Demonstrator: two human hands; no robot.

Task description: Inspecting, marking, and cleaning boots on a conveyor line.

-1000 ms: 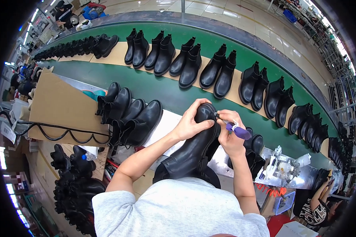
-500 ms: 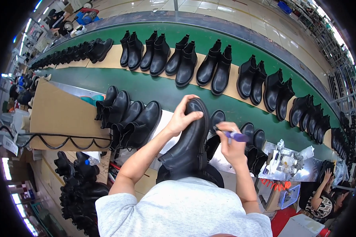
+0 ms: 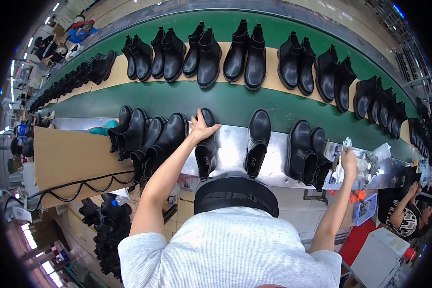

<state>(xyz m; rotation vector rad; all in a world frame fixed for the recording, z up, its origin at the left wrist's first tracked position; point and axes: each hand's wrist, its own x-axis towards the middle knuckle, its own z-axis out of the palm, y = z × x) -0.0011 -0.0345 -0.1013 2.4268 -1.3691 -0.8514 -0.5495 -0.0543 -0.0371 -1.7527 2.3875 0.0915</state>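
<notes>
My left hand (image 3: 202, 129) lies over the toe of a black ankle boot (image 3: 206, 162), with thumb and fingers spread apart. This boot stands upright on the metal edge right in front of me. Its mate, another black boot (image 3: 258, 139), stands a little to the right, untouched. Over at the right, my right hand (image 3: 349, 162) is closed among small white bottles (image 3: 364, 165). What its fingers hold is hidden; white pieces show above and below the fist. No purple marker is visible.
Pairs of black boots (image 3: 209, 60) line a cardboard strip on the green conveyor (image 3: 177, 98). More boots (image 3: 173, 134) stand left, beside a cardboard sheet (image 3: 72, 161). Another boot pair (image 3: 300, 149) is at right. A blue basket (image 3: 365, 210) hangs below; a person (image 3: 403, 211) works far right.
The boot held in my left hand has come down onto the metal edge. My right hand, which held a purple marker, has moved right to the bottles.
</notes>
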